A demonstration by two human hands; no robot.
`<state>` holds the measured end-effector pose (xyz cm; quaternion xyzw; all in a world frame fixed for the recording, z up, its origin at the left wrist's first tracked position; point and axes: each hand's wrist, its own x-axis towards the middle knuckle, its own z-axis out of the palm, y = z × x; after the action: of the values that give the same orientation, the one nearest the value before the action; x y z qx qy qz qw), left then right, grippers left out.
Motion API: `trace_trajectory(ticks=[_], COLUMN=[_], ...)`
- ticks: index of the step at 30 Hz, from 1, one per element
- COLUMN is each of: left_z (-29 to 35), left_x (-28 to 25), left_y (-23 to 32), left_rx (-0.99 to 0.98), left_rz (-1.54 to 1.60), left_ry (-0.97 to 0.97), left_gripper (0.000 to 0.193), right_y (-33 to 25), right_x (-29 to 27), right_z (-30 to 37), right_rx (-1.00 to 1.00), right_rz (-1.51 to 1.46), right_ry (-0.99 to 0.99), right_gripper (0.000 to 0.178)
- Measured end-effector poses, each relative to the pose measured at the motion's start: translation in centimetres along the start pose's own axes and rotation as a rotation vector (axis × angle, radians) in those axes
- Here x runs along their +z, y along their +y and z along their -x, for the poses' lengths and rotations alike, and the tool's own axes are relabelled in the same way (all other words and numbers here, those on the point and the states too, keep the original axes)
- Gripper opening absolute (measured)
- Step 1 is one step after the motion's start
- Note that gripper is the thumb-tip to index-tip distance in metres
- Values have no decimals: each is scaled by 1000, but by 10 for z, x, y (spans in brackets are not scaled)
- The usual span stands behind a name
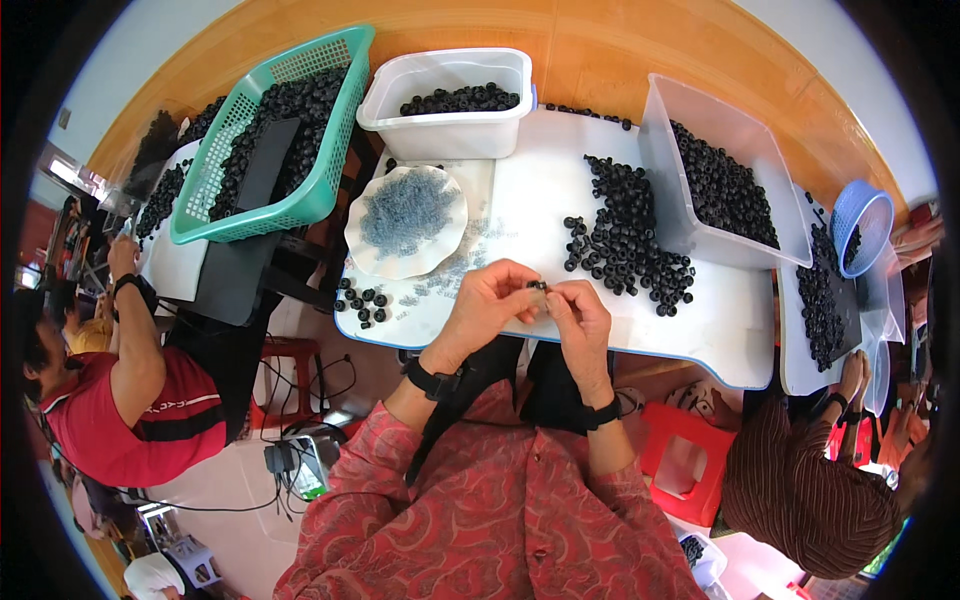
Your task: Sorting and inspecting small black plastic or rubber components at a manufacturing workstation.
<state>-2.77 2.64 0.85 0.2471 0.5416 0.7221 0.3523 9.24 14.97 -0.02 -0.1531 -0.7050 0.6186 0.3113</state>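
Above the table's near edge, my left hand is closed, pinching a small black round part in its fingertips. My right hand meets it there, thumb and forefinger pressed together at the part; whether they grip it or a tiny piece beside it is hidden. Left of my hands, a scalloped white plate bears a heap of small clear bluish pieces, with more scattered around it. Several loose black parts lie just below the plate. A large pile of black parts spreads to the right.
A white tub and a translucent bin of black parts stand at the back. A green basket is at the left, a blue basket at far right. People sit on both sides; a red stool stands right of me.
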Motion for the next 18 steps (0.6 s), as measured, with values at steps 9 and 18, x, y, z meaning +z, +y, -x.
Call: trace_trajectory(ticks=[9,18], left_z=[-77,-187], left_x=[-16,-56], left_y=[75,121], left_rx=[33,200], left_rz=[-134,30], left_ry=[240,371], left_gripper=[20,21], right_y=[19,15], right_x=[-20,-15], right_z=[17,14], right_rx=[-271,-329], right_rz=[459,483], right_ry=[184,160], right_gripper=[7,9])
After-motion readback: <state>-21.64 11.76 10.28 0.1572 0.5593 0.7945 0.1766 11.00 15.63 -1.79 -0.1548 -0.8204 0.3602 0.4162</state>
